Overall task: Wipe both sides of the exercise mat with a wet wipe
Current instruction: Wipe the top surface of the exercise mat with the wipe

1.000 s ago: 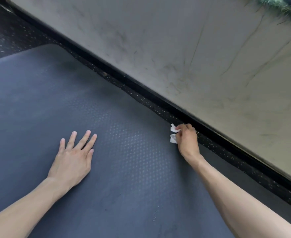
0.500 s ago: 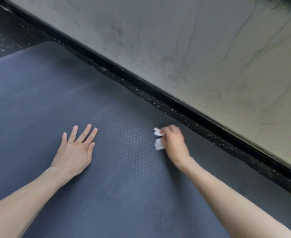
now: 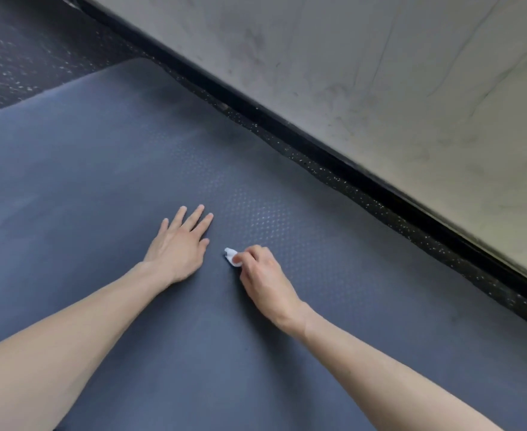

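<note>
A dark blue-grey exercise mat (image 3: 106, 169) with a dotted texture lies flat on the floor and fills most of the view. My left hand (image 3: 179, 247) rests flat on the mat with its fingers straight and spread. My right hand (image 3: 260, 275) is just to its right, fingers curled round a small crumpled white wet wipe (image 3: 231, 257) and pressing it on the mat. Only a bit of the wipe shows past the fingers.
Black speckled rubber flooring (image 3: 22, 51) shows beyond the mat's far end and along its right edge. A black baseboard (image 3: 333, 150) runs diagonally beside the mat, under a scuffed light wall (image 3: 396, 73).
My right hand has dragged the wipe leftward across the mat, from the edge by the baseboard to just beside my left hand. The left hand has stayed flat on the mat.
</note>
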The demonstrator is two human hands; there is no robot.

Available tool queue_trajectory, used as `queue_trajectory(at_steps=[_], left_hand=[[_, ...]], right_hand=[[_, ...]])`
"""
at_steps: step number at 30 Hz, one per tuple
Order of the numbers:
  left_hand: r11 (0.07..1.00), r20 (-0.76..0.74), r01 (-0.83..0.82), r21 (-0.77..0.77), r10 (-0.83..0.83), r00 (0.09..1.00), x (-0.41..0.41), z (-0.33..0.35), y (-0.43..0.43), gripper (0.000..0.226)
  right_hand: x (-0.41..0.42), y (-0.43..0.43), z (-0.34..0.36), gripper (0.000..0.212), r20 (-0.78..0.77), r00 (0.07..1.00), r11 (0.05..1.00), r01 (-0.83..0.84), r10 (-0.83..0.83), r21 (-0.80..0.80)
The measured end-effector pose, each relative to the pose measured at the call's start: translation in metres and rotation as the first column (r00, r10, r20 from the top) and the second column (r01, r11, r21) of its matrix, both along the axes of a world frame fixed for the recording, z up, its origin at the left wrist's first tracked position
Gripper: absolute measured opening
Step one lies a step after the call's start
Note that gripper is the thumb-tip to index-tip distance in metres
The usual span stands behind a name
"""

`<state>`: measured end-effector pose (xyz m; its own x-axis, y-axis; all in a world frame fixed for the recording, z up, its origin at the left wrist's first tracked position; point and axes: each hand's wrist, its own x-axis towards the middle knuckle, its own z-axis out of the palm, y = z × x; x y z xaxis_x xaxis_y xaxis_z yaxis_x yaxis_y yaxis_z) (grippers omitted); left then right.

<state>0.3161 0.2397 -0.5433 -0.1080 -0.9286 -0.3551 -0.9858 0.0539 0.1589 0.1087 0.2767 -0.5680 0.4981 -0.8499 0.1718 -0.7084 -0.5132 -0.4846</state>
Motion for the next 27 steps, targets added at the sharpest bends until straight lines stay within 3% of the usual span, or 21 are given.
queue_trajectory(at_steps=[3,7,10,14,17,22,24,27], left_hand=[[0.997,-0.018,-0.005,-0.072,0.003,1.0,-0.012,0.001,0.045,0.06],[0.992,0.056,-0.099,-0.073,0.103,0.993,0.003,-0.005,0.076,0.061],[0.987,0.055,-0.142,-0.071,0.146,0.988,0.014,-0.013,0.088,0.06],[0.992,0.076,-0.115,-0.046,0.118,0.99,0.013,-0.016,0.088,0.059],[0.994,0.066,-0.103,-0.04,0.106,0.992,0.016,-0.015,0.089,0.059],[0.973,-0.126,-0.218,-0.081,0.207,0.97,0.031,-0.001,0.101,0.059],[0.967,-0.126,-0.215,-0.134,0.199,0.972,0.041,0.002,0.109,0.058],[0.975,0.016,-0.166,-0.15,0.17,0.985,0.054,0.002,0.122,0.058]], right_hand=[[-0.03,-0.017,0.006,0.019,-0.063,0.997,0.999,0.051,-0.051,-0.006],[-0.123,-0.054,0.017,0.035,-0.127,0.901,0.91,0.415,-0.414,-0.02],[-0.162,-0.056,0.017,0.026,-0.166,0.804,0.814,0.581,-0.571,0.015],[-0.111,-0.03,0.007,0.022,-0.061,0.876,0.877,0.48,-0.479,0.009],[-0.035,0.014,-0.002,0.023,0.025,0.979,0.979,0.203,-0.203,0.01],[0.018,0.055,0.0,0.022,-0.001,0.994,0.993,-0.109,0.109,0.04],[-0.004,0.038,0.003,0.022,-0.051,0.992,0.993,-0.113,0.114,0.022],[-0.059,0.006,0.009,0.025,-0.086,0.975,0.978,0.206,-0.203,0.03]])
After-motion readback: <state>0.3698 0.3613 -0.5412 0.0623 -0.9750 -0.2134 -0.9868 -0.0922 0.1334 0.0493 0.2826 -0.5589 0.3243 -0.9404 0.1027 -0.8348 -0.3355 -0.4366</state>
